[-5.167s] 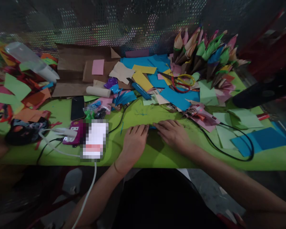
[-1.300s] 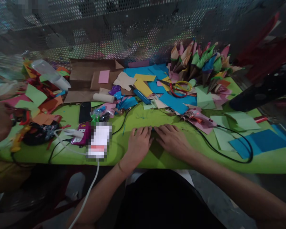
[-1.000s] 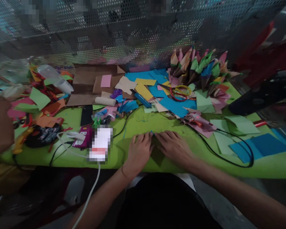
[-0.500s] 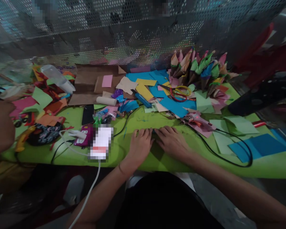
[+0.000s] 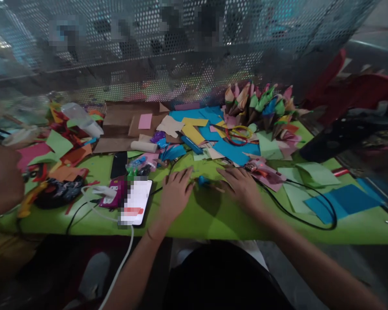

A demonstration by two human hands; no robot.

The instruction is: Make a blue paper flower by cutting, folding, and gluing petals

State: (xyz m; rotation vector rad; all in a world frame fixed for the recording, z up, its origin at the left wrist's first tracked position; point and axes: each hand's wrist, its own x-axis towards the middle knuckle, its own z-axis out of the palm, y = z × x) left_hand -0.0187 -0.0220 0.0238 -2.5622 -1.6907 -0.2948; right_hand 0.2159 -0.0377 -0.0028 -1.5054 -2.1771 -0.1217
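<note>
My left hand (image 5: 177, 189) rests palm down on the green tabletop (image 5: 187, 224), fingers stretched out and holding nothing. Across from it, my right hand (image 5: 242, 187) also lies with its fingers spread. Between the two sits a small blue piece (image 5: 203, 181) with a thin tan end pointing toward my right fingertips; its exact kind is too blurred to tell. Just past my right fingers is a pink glue gun (image 5: 268, 167) with a black cord. A phone (image 5: 144, 198) with a lit screen lies left of my left hand.
Red- and yellow-handled scissors (image 5: 237, 134), a blue cutter (image 5: 191, 144) and blue paper (image 5: 239, 150) lie further back. Paper cones (image 5: 255, 103) stand back right. A purple power adapter (image 5: 114, 193), a tape roll (image 5: 60, 187) and another person's arm (image 5: 4, 185) are at left.
My hands have moved apart, the left one leftward and the right one slightly right. The small blue piece between them has come into view. The camera has tilted up slightly.
</note>
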